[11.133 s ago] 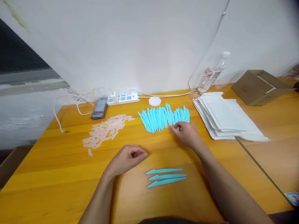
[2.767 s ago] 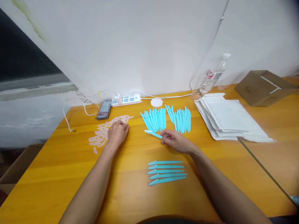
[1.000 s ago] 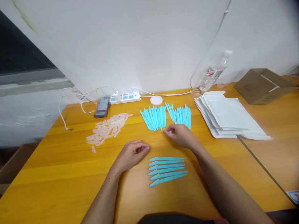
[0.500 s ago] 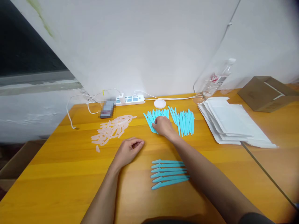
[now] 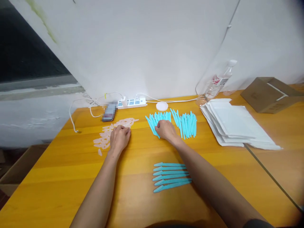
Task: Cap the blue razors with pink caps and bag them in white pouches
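Observation:
My right hand [image 5: 166, 129] is closed in a pinch at the near edge of the left bunch of turquoise eyebrow razors [image 5: 152, 122], its fingertips on one of them. A second bunch of these razors [image 5: 188, 125] lies just right of it. Over the right edge of a heap of translucent pinkish blade caps [image 5: 103, 139] is my left hand [image 5: 120, 137], fingers curled downward and closed; what they pinch is hidden. Nearer to me, several razors [image 5: 169, 174] lie in a row, one above another, their handle ends partly covered by my right forearm.
Along the wall are a phone [image 5: 109, 112], a white power strip [image 5: 134, 103] with cables, and a round white lid [image 5: 161, 106]. Stacked white padded envelopes [image 5: 232, 120], a plastic bottle [image 5: 219, 80] and a cardboard box [image 5: 263, 95] stand or lie at right.
My left hand has moved left and farther away, from bare table onto the heap of caps. My right hand stays at the razors, almost unmoved.

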{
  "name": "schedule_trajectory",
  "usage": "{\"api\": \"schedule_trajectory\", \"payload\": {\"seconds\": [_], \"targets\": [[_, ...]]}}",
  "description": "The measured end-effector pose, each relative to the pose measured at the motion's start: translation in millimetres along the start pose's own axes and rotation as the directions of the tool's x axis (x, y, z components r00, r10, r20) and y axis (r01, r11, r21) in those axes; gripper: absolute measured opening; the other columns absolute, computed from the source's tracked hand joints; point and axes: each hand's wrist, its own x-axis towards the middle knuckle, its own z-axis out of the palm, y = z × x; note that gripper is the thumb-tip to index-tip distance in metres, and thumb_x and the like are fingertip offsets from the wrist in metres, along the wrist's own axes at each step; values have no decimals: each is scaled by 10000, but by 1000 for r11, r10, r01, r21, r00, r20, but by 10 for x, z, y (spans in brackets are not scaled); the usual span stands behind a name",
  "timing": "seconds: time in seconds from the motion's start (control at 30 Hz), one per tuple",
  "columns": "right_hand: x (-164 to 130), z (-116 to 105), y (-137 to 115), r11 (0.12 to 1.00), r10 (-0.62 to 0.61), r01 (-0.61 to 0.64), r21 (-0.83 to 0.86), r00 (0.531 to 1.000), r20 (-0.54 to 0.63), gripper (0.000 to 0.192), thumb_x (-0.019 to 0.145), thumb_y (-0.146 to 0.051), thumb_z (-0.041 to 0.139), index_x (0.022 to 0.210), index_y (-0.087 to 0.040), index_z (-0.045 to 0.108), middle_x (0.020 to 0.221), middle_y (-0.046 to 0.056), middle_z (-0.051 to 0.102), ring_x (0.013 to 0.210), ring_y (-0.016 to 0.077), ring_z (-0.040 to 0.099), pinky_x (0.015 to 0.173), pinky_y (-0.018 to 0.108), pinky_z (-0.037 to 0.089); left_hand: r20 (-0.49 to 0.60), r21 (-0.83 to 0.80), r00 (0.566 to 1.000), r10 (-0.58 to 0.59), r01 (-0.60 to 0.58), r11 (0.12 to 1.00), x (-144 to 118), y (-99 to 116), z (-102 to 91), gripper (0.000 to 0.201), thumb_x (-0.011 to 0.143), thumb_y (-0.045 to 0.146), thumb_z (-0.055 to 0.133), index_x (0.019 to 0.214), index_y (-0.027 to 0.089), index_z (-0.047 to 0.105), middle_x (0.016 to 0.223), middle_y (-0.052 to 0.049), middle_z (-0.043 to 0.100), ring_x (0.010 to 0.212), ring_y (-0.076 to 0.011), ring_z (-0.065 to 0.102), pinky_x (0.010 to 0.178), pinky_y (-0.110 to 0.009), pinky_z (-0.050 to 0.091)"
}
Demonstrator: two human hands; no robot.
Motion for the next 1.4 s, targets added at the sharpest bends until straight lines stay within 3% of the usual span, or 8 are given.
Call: {"api": "schedule_trajectory", "payload": {"seconds": [0.17, 0.33, 0.47, 0.8, 0.93, 1.07, 1.2, 1.4], "targets": [[-177, -98, 299, 993, 110, -100, 66, 980, -165, 392, 971, -468, 458, 995, -185, 728, 989, 134, 743, 958, 289, 680, 820, 365, 489, 18, -71, 996, 88, -87, 994, -163, 532, 216, 460, 986, 463, 494, 1352, 224, 639, 1359, -102, 633, 1273, -254, 579, 1111, -372, 434], [-385, -38, 866, 972, 200, -233, 9, 814, -545, 633, 946, -518, 480, 1388, -74, 568, 1396, 266, 527, 1273, 404, 491, 1049, 513, 379, 199, -158, 963, 181, -151, 976, -229, 1128, 531, 667, 1003, 562, 419, 1585, 247, 340, 1685, -152, 189, 1537, -387, 207, 1214, -541, 278], [-410, 125, 1086, 944, 260, -324, -67, 851, -456, 729, 987, -530, 364, 1502, -15, 403, 1513, 344, 366, 1376, 500, 354, 1067, 641, 300, 213, -76, 967, 142, -128, 989, -164, 1361, 746, 642, 1002, 554, 408, 1575, 269, 362, 1693, -143, 165, 1532, -453, 153, 1206, -648, 202], [-183, 240, 859, 979, 49, -84, -184, 981, -187, 628, 1044, -401, 249, 1548, -37, 339, 1612, 278, 283, 1457, 464, 280, 1133, 616, 259, 215, -61, 960, 181, -172, 983, -174, 1500, 868, 620, 1002, 538, 414, 1536, 224, 438, 1664, -171, 245, 1524, -464, 171, 1207, -645, 200], [-221, 159, 836, 987, 60, -93, -131, 971, -231, 629, 1045, -428, 280, 1543, -52, 358, 1584, 256, 351, 1445, 430, 319, 1131, 582, 282, 257, -150, 948, 187, -151, 977, -157, 1453, 774, 657, 1000, 568, 410, 1550, 210, 410, 1673, -173, 222, 1535, -446, 145, 1218, -633, 189], [-327, 48, 852, 991, 90, -119, -66, 937, -338, 537, 980, -487, 470, 1336, -116, 623, 1428, 216, 538, 1322, 387, 464, 1065, 527, 361, 258, -281, 952, 167, -92, 955, -177, 1211, 517, 659, 1014, 572, 377, 1564, 209, 379, 1674, -155, 230, 1552, -373, 150, 1242, -559, 209], [-372, -23, 796, 989, 130, -145, -29, 947, -294, 397, 927, -519, 556, 981, -189, 771, 1135, 154, 683, 1114, 352, 585, 930, 483, 410, 138, -343, 984, 110, -56, 938, -220, 722, 186, 555, 1013, 530, 427, 1442, 196, 537, 1566, -146, 444, 1474, -281, 386, 1221, -467, 314], [-317, -53, 694, 981, 192, -196, -12, 968, -159, 315, 915, -411, 550, 912, -204, 787, 987, 136, 750, 981, 306, 665, 843, 410, 414, 8, -252, 1000, -22, 23, 968, -251, -54, -123, 431, 963, 507, 521, 1186, 191, 709, 1245, -107, 691, 1161, -243, 650, 988, -369, 533]]}}
